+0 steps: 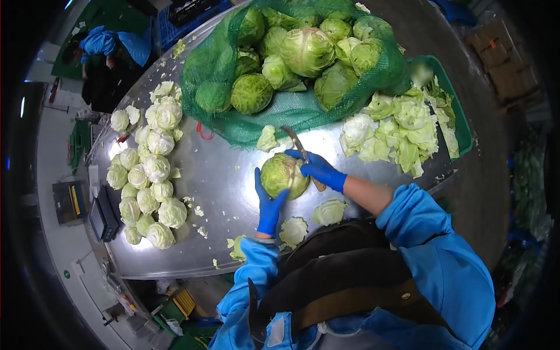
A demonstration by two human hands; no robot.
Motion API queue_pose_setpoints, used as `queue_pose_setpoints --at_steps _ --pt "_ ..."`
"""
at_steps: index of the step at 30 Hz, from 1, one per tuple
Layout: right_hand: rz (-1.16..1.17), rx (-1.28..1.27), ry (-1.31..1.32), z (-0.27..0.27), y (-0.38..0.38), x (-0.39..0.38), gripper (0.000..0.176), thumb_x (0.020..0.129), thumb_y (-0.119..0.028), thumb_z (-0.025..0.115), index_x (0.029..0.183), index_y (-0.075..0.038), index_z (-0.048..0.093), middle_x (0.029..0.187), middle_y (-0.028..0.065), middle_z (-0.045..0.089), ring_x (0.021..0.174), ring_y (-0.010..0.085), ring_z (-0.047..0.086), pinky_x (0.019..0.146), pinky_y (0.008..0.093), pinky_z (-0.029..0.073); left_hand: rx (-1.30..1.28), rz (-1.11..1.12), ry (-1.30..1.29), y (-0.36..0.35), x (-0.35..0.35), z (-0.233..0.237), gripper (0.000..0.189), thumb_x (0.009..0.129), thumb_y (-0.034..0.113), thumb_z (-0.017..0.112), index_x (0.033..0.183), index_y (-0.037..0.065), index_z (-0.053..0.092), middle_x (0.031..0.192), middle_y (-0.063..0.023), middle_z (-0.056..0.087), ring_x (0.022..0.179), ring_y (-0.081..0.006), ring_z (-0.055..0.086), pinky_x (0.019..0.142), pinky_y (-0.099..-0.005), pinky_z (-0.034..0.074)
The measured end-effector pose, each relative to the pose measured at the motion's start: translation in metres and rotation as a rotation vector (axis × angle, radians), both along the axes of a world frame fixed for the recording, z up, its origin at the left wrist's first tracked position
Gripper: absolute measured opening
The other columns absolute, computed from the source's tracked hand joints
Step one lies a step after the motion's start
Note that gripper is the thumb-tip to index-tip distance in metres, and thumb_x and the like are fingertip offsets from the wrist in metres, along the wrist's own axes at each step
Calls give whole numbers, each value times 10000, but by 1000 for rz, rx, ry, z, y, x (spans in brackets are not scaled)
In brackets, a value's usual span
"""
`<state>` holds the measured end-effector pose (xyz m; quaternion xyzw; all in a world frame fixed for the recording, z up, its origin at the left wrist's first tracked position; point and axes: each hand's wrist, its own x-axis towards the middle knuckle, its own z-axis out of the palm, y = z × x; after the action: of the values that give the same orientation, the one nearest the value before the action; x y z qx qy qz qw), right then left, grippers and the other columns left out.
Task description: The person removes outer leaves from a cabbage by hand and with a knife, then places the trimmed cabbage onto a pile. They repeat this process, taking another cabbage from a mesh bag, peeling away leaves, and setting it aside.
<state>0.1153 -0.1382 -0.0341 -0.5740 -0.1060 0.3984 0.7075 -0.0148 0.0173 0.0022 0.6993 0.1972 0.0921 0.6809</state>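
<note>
A green cabbage [281,177] rests on the metal table, in front of my body. My left hand [270,201], in a blue glove, lies against its left and lower side with the fingers spread around it. In my gloved right hand [319,170] is a knife [296,140]; its curved blade points up and away, and the wooden handle end shows below the hand. The right hand is at the cabbage's right edge. Beyond them, a green mesh bag [268,119] lies open, full of cabbages [307,51]. A loose leaf piece [267,139] is just above the held cabbage.
Trimmed pale cabbages [156,168] are grouped on the left of the metal table [219,169]. Cut leaves [402,131] pile up at the right beside a green crate [464,125]. Leaf pieces [293,231] lie near my body. Another person [102,44] is at the upper left.
</note>
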Motion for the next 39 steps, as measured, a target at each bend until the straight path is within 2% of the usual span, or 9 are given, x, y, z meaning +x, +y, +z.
queue_pose_setpoints --at_steps 4,6,8,12,16,22,28,37,39 --pt "-139 -112 -17 1 -21 -24 591 767 -30 539 1356 -9 496 1250 118 608 1136 171 575 976 311 447 340 -204 85 4 9 13 1139 554 311 927 1461 36 297 1373 -188 419 1262 -340 452 1060 -414 402" --pt "-181 -10 -150 -2 -41 -37 539 791 -51 568 1328 -17 524 1209 122 630 1100 166 597 940 311 469 457 -257 145 -9 3 35 1128 559 330 923 1455 33 305 1370 -202 419 1263 -355 450 1062 -422 396" --pt "-208 -241 -300 13 -72 -35 453 818 -81 597 1264 -21 556 1168 146 637 1063 208 619 909 327 482 760 -359 221 -15 6 45 1125 559 372 914 1446 29 313 1381 -235 401 1252 -383 450 1054 -450 394" --pt "-98 -840 -428 89 -113 -47 263 849 -90 608 1104 -42 568 1035 200 590 951 363 599 801 412 491 813 -439 93 -43 11 21 1133 567 387 904 1447 11 297 1412 -282 366 1271 -426 428 1046 -471 394" --pt "-206 -723 -715 53 -134 -90 375 824 -101 597 1190 -42 543 1093 183 537 926 368 605 743 437 499 819 -448 336 -73 39 41 1117 568 444 878 1483 178 295 1407 -266 359 1197 -472 456 940 -512 472" --pt "-2 -867 -605 51 -114 -102 340 900 -161 490 1217 -39 519 966 235 636 782 409 641 693 506 517 814 -414 292 -75 40 38 1058 584 467 858 1455 157 345 1389 -267 364 1208 -475 449 932 -513 476" --pt "-51 -911 -728 31 -101 -97 204 909 -121 458 1026 -11 584 949 233 642 890 366 641 778 468 513 885 -394 273 -83 36 34 1047 589 460 855 1450 140 353 1385 -276 361 1226 -471 422 944 -510 466" --pt "212 -850 -535 10 -101 -63 366 992 -192 312 1055 27 598 1053 270 636 956 394 628 852 453 494 910 -460 265 -87 38 37 1017 602 470 847 1437 128 378 1380 -286 364 1220 -471 424 959 -511 449" --pt "61 -897 -547 11 -109 -90 347 990 -193 326 1041 22 593 1009 268 641 908 403 635 817 468 502 887 -415 231 -80 38 31 1018 600 466 853 1434 120 382 1375 -279 372 1217 -461 434 965 -500 449"
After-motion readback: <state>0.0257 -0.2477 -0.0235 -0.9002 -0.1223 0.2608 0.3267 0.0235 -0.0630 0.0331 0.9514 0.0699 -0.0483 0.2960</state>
